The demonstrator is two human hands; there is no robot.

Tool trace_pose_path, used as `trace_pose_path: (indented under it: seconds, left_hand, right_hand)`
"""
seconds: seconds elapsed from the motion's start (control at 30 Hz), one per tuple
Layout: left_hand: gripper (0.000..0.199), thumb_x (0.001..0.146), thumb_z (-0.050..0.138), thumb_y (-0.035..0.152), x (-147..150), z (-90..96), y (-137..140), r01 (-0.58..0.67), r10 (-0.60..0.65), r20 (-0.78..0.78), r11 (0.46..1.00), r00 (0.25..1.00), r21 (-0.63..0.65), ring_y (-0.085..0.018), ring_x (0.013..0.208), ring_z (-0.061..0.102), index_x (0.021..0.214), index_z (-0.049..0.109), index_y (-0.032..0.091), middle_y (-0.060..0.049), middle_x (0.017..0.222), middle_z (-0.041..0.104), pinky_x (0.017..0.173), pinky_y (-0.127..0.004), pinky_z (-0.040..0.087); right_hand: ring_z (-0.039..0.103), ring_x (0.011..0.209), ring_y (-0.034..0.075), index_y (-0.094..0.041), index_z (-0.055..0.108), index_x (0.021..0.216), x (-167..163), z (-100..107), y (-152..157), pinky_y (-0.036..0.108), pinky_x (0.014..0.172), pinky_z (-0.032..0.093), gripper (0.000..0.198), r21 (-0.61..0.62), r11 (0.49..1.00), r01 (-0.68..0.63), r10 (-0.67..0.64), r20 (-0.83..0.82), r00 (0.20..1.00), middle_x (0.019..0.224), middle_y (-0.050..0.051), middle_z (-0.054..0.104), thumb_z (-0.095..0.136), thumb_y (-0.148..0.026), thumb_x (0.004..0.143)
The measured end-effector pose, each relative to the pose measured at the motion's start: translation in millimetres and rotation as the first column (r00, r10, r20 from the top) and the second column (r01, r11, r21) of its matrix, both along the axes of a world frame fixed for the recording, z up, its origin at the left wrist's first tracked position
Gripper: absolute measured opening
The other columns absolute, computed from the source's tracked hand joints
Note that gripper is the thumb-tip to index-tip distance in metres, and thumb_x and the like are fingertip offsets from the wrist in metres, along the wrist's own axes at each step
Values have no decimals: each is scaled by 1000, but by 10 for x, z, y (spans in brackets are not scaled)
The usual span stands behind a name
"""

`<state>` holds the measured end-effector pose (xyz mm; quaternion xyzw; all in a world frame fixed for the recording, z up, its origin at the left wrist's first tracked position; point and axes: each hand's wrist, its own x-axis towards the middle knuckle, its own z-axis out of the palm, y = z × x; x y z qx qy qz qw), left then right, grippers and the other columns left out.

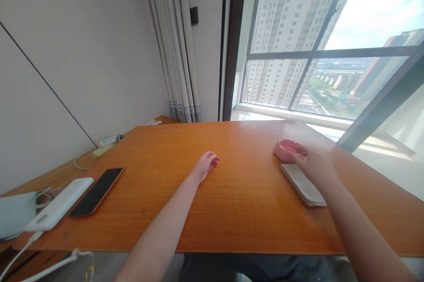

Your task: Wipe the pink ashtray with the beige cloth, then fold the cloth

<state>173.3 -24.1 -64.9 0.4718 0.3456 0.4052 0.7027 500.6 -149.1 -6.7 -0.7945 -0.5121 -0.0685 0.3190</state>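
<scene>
My left hand [207, 166] rests on the middle of the wooden table, its fingers loosely curled together and nothing visible in them. Over to the right, my right hand [313, 165] has its fingers at the near right rim of a small pink bowl [284, 155] with thick walls, gripping it there. The fingertips partly cover the bowl's rim and inside. Just in front of the bowl lies a folded beige cloth [303, 187], partly beneath my right hand and forearm.
A dark phone [96, 192] and a white power bank [61, 204] with a cable lie at the table's left. Beyond the left edge are a power strip [107, 141] and cords. A curtain [175, 43] hangs behind, and a large window stands at right. The wooden table [159, 158] spans the front.
</scene>
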Motion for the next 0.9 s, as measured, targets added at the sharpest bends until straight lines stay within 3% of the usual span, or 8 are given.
trace_pose_path:
  seconds: [0.1,0.17,0.23,0.3,0.37,0.43,0.6,0.9]
  left_hand:
    - [13,78,53,28,2,-10,4,22,-14,-91,996,996,91,-6,64,53,77,48,16,-2,80,61,64,-20,43]
    - [11,78,51,27,-16,-24,6,76,-17,-235,967,972,242,-8,61,52,79,51,16,-1,76,60,63,-22,42]
    - [9,76,52,24,-47,-39,2,157,43,-412,884,910,440,-10,60,51,79,55,16,-1,71,59,62,-24,42]
    - [9,73,53,20,-78,-49,-11,266,123,-540,767,833,585,-14,65,54,79,58,16,-2,71,61,63,-26,42]
    - [14,70,51,15,-97,-51,-29,356,169,-612,682,773,639,-18,74,58,80,62,16,-6,80,65,68,-28,44]
    - [19,69,49,13,-100,-46,-49,405,204,-660,650,723,643,-21,81,60,81,64,16,-8,87,67,71,-29,44]
    - [17,69,48,14,-57,-23,-104,396,201,-676,679,709,618,-20,74,61,71,65,15,-6,76,67,66,-28,45]
    - [18,69,47,11,-32,-61,-114,351,198,-643,702,740,619,-19,76,62,71,65,14,-6,77,69,66,-27,46]
  right_hand:
    - [58,94,25,-21,63,96,-744,144,283,44,90,39,27,-10,939,-345,345,68,936,99,8,64,52,-34,75]
    - [57,99,23,-22,61,103,-1217,149,451,45,97,34,30,-19,880,-474,475,49,879,105,7,63,53,-29,76]
    - [54,105,23,-21,59,111,-1615,84,589,46,101,28,36,-55,839,-542,543,22,839,110,8,61,53,-22,75]
    - [52,109,23,-19,56,116,-1912,-42,696,40,99,33,43,-92,756,-648,649,-23,760,115,10,59,51,-15,73]
    - [51,110,21,-17,56,117,-2096,-205,774,35,96,37,48,-97,667,-739,734,-89,674,117,11,58,46,-7,71]
    - [53,107,19,-17,58,113,-2178,-367,823,32,94,39,49,-48,616,-786,769,-178,614,113,10,60,41,-3,69]
    - [59,92,18,-19,63,96,-2140,-565,843,32,87,45,38,132,661,-738,723,-375,580,96,4,66,45,-6,66]
    - [59,89,18,-20,64,92,-2142,-551,817,32,84,45,35,129,686,-716,708,-343,617,94,4,67,44,-7,66]
